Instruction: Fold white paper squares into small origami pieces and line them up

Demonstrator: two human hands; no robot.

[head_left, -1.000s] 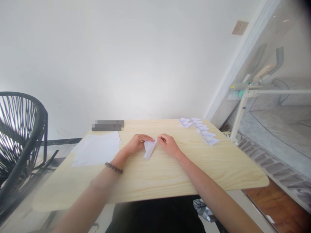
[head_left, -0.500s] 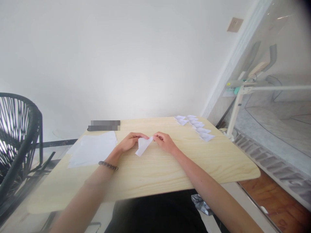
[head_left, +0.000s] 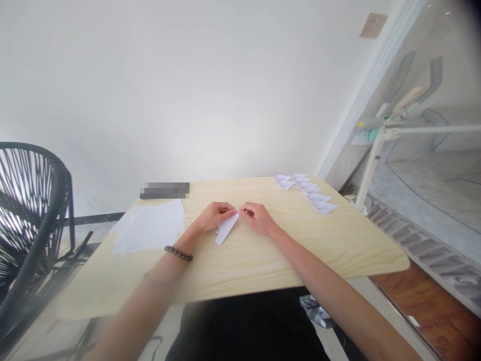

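Note:
A small folded piece of white paper (head_left: 226, 230) is held over the middle of the table, its narrow tip between my hands and its wider end pointing down toward me. My left hand (head_left: 217, 215) pinches its upper part, thumb in front and fingers curled behind. My right hand (head_left: 256, 216) pinches the tip from the other side, and the fingertips of both hands nearly meet there. A dark beaded bracelet (head_left: 179, 253) is on my left wrist.
White paper sheets (head_left: 148, 226) lie at the left of the wooden table (head_left: 240, 281), below a blurred dark object (head_left: 164, 191). Several folded paper pieces (head_left: 310, 190) stand in overlapping rows at the back right. A black woven chair (head_left: 60, 185) is left; a white metal frame (head_left: 370, 175) is right.
My left hand has moved closer to the right, its fingers curling in at the paper's tip. Less of the paper's face shows now. The view has shifted slightly.

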